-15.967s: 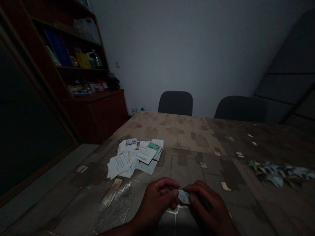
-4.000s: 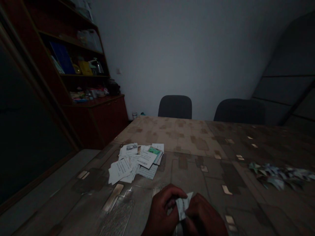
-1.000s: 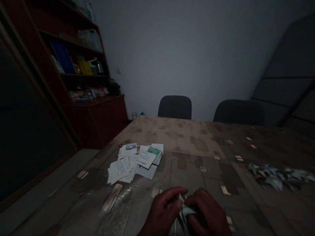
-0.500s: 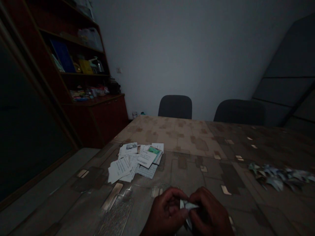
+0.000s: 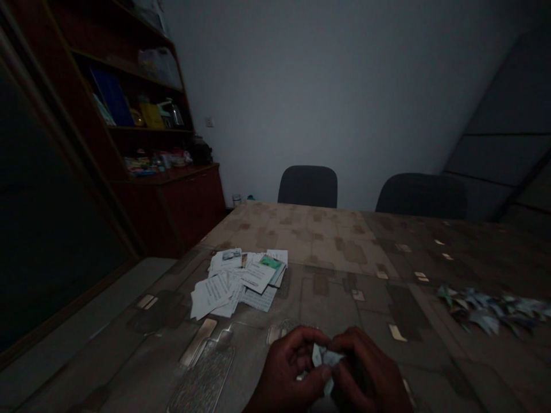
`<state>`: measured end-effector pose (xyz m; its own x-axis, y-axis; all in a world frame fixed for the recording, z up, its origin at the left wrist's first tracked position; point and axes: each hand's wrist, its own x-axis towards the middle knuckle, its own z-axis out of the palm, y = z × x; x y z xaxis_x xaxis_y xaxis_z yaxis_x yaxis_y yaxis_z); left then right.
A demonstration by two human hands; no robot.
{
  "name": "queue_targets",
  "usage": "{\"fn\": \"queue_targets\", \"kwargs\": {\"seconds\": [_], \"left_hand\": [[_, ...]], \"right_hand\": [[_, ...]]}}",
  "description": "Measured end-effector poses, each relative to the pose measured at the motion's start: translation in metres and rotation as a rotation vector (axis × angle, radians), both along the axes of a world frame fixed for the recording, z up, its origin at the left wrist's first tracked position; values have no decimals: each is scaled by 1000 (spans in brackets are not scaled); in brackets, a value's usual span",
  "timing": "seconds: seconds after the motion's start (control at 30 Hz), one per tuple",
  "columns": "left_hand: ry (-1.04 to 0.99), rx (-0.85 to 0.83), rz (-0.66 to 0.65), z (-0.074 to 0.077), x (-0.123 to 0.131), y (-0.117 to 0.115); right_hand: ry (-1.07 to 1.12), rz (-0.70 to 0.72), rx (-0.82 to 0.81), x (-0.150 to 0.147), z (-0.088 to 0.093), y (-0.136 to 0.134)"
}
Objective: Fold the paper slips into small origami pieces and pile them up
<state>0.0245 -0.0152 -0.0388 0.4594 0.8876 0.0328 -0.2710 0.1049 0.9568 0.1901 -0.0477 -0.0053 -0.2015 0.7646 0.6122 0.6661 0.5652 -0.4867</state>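
Note:
My left hand (image 5: 289,373) and my right hand (image 5: 367,376) meet at the near edge of the table (image 5: 327,241), both pinched on a small folded piece of paper (image 5: 325,358) held between the fingertips. The paper is pale, creased, and mostly hidden by my fingers. A loose pile of printed paper squares (image 5: 239,279) lies on the table ahead and to the left of my hands. At the right lies a row of several folded paper pieces (image 5: 488,304).
Two dark chairs (image 5: 307,185) (image 5: 422,195) stand at the far side of the table. A wooden shelf unit with a cabinet (image 5: 167,201) fills the left wall, holding books and small items. The room is dim.
Over the last second my fingers have worked the paper, turning and creasing it between both hands. My hands stayed at the same spot near the table edge.

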Motion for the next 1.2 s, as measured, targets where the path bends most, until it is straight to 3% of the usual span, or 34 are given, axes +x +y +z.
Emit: {"fn": "queue_targets", "kwargs": {"seconds": [0.6,0.87,1.2], "left_hand": [[265,209,19,25,-2,-3],[467,422,46,35,-3,0],[534,385,29,29,-6,-1]], "right_hand": [[-116,113,98,2,4,1],[-209,122,113,3,0,4],[-237,24,147,0,-3,0]]}}
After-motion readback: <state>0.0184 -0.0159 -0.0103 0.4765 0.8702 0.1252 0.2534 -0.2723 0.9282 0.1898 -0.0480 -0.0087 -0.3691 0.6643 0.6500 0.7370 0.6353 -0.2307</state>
